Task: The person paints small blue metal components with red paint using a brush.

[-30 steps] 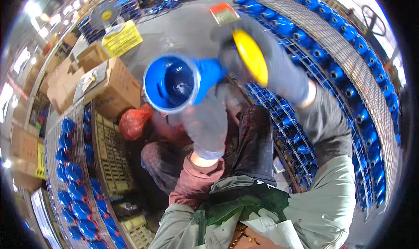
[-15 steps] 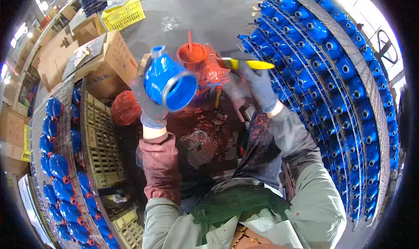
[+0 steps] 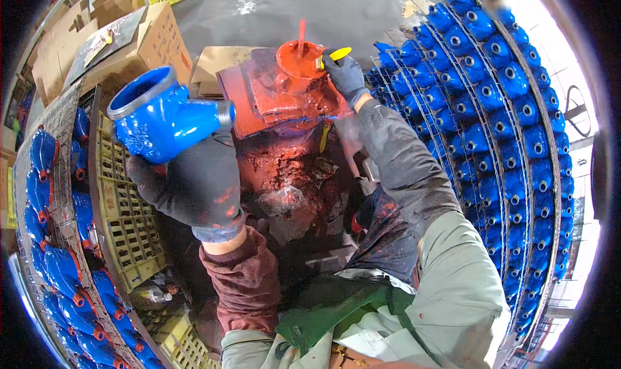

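While left hand (image 3: 194, 181) grips blue valve body (image 3: 162, 120), right hand (image 3: 346, 75) pinches yellow-handled brush (image 3: 336, 54) over red paint pot (image 3: 299, 58).

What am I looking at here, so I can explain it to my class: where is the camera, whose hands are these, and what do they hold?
A wide camera on a person's head looks down, bending straight edges. Both gloved hands are the wearer's own. The left hand holds up a blue valve body in a closed grip. The right hand holds a yellow-handled brush at a pot of orange-red paint, which stands on a paint-smeared box. Rows of blue valve bodies lie on racks to the right.
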### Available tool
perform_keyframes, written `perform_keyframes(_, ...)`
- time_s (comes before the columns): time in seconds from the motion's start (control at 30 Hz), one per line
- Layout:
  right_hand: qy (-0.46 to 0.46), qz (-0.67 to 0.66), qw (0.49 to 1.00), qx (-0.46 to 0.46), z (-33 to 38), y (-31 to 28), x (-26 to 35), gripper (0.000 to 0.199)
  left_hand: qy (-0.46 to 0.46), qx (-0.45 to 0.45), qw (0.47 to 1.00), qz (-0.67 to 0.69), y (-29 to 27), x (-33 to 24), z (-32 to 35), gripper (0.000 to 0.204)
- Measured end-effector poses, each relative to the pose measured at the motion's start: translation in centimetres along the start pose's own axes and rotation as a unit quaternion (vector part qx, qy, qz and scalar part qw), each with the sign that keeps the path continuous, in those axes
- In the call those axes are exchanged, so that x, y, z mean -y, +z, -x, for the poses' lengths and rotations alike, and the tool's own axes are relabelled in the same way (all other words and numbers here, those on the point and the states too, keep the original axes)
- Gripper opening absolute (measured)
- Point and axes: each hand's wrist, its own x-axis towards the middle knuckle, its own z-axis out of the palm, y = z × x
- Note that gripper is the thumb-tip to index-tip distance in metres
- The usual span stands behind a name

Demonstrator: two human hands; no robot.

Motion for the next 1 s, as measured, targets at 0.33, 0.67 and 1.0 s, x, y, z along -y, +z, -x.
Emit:
perform_keyframes(0.33, 0.191, -0.340, 0.920, -0.045, 1.8, -2.8, -2.1, 0.025, -0.068, 0.034, 0.994, 0.079, -1.3, 0.5, -0.2, 0.063)
perform_keyframes(0.67, 0.220, -0.543, 0.809, -0.046, 7.8, -8.0, 4.7, 0.038, -0.016, -0.041, 0.913, -0.405, -2.8, 6.9, 3.2, 0.088)
perform_keyframes(1.0, -0.145, -0.505, 0.843, -0.120, 13.2, -16.8, 13.5, 0.045, 0.122, 0.281, 0.588, -0.749, -3.1, 9.4, 4.3, 0.095)
